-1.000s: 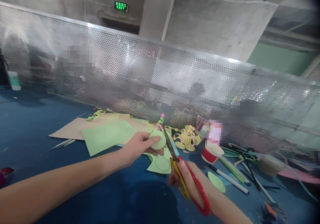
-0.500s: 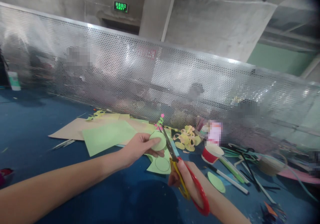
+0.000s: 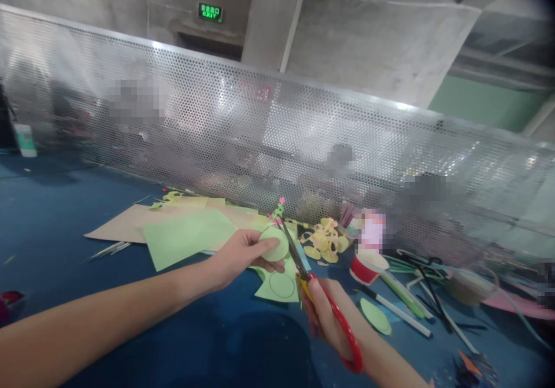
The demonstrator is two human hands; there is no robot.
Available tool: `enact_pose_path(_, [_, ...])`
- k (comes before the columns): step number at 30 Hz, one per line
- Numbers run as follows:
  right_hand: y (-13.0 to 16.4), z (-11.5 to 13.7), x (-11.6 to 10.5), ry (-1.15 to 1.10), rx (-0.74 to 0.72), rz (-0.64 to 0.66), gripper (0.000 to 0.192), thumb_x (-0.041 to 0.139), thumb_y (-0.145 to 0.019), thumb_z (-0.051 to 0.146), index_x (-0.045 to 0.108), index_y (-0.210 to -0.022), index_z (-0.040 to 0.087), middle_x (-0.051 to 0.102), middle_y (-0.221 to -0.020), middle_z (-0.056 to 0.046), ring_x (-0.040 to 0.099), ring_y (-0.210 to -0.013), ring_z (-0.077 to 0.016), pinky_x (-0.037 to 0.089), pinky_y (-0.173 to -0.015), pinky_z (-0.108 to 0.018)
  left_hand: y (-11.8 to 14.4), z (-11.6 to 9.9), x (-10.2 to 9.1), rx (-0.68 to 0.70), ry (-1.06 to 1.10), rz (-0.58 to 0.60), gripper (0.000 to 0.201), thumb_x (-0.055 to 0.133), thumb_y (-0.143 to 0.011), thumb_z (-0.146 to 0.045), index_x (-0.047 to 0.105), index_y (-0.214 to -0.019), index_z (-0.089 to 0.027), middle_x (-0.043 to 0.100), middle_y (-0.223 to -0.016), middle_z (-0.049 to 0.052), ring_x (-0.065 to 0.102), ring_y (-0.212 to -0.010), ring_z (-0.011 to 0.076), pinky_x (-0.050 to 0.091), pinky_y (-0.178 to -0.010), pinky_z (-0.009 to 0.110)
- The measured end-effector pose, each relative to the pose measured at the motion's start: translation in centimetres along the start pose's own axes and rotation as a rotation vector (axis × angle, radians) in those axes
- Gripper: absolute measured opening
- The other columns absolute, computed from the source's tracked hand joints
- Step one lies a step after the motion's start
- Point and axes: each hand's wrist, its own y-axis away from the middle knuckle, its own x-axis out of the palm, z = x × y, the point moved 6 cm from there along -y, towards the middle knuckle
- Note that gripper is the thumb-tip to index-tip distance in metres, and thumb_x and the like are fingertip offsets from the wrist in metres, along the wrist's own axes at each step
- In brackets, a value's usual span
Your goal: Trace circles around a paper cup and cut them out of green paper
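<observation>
Paper circle (image 3: 280, 251), pale green, lower centre of the frame: we hold it clamped in our left hand (image 3: 243, 255), thumb over fingers, its right edge just beside the scissors (image 3: 304, 272), slanting toward upper left from our right hand (image 3: 332, 302), curled around them.

My left forearm (image 3: 130, 310) stretches in from the lower left, wrist (image 3: 210, 272) nearly straight; my left hand (image 3: 243, 254) pinches, thumb on top, fingers (image 3: 276, 266) beneath. My right forearm (image 3: 388, 347) angles up from the lower right, my right hand (image 3: 332, 307) curled in a grip.
</observation>
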Motion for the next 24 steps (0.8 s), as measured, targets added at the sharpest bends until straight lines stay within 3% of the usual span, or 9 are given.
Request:
enact_pose_path(12, [-0.1,-0.2,-0.1,0.063,0.011,-0.014,0.065,0.021,-0.083,0.081,0.028,-0.053,0.024,0.033,-0.042,0.004,0.042,-0.033,-0.0099,0.029,-0.037,-0.023,-0.2,-0.3,-0.5,0.027,0.015,0.007,0.032,0.071,-0.078,-0.044,0.072,-0.074,-0.012,0.070,-0.065,0.006,0.067,-0.061,0.0156,0.053,-0.069,0.027])
enact_pose_path(24, [0.0,0.0,0.0,0.137,0.051,0.019,0.062,0.020,-0.087,0.076,0.026,-0.053,0.024,0.032,-0.037,0.004,0.040,-0.031,-0.0098,0.031,-0.037,-0.022,-0.6,0.2,-1.6,0.018,-0.014,-0.020,0.028,0.071,-0.076,-0.040,0.068,-0.069,-0.013,0.067,-0.057,0.003,0.062,-0.056,0.0144,0.051,-0.065,0.027])
